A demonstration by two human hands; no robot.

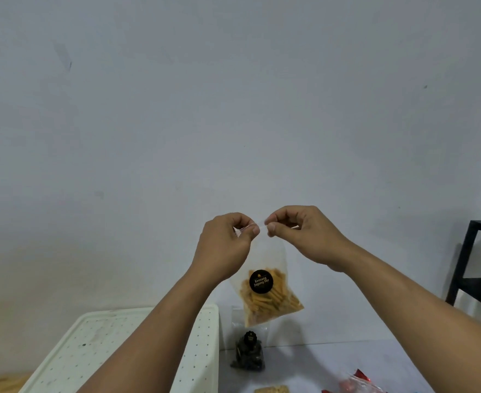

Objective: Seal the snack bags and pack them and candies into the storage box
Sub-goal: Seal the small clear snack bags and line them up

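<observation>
A clear snack bag of yellow stick snacks with a round black label hangs in the air in front of the wall. My left hand pinches the left end of its top strip and my right hand pinches the right end. Below it a second clear bag of dark snacks stands on the white table. The white storage box with dotted holes sits at the lower left, partly behind my left forearm. Red-wrapped candies lie near the bottom edge.
A pale cracker packet shows at the bottom edge. A black metal shelf frame stands at the right against the wall. A plain grey wall fills the upper view.
</observation>
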